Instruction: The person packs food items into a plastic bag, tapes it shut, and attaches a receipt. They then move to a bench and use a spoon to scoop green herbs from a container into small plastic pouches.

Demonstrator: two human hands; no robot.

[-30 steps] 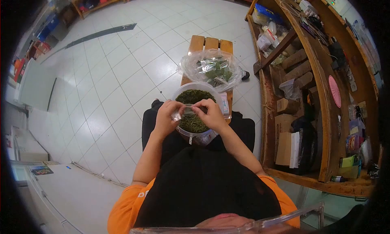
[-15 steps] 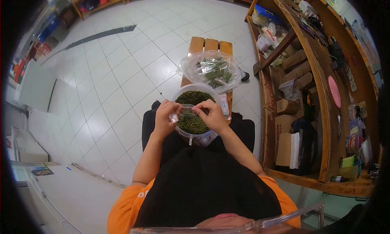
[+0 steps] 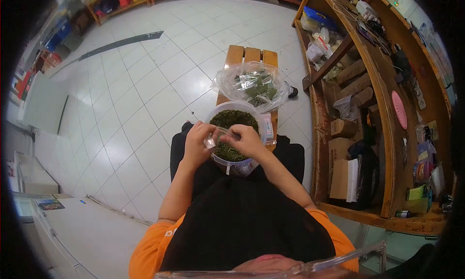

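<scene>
Over a round translucent tub [image 3: 258,119] of chopped green plant bits [image 3: 229,152], my left hand [image 3: 197,139] grips a small clear plastic bag [image 3: 210,143]. My right hand [image 3: 245,140] is at the bag's other side, its fingers pressed together near the plastic edge. Whether those fingers hold the plastic is too small to tell. Behind the tub a large clear bag [image 3: 227,81] with green leaves inside lies on a slatted wooden bench [image 3: 236,55].
A wooden shelf unit [image 3: 382,182] filled with boxes, bags and a pink oval item [image 3: 399,109] stands on the right. White cabinets [image 3: 92,230] are at the lower left. A dark strip [image 3: 121,42] crosses the tiled floor.
My right hand has turned and its fingers have curled in nearer the bag. The small bag has tilted, and my left hand has barely moved.
</scene>
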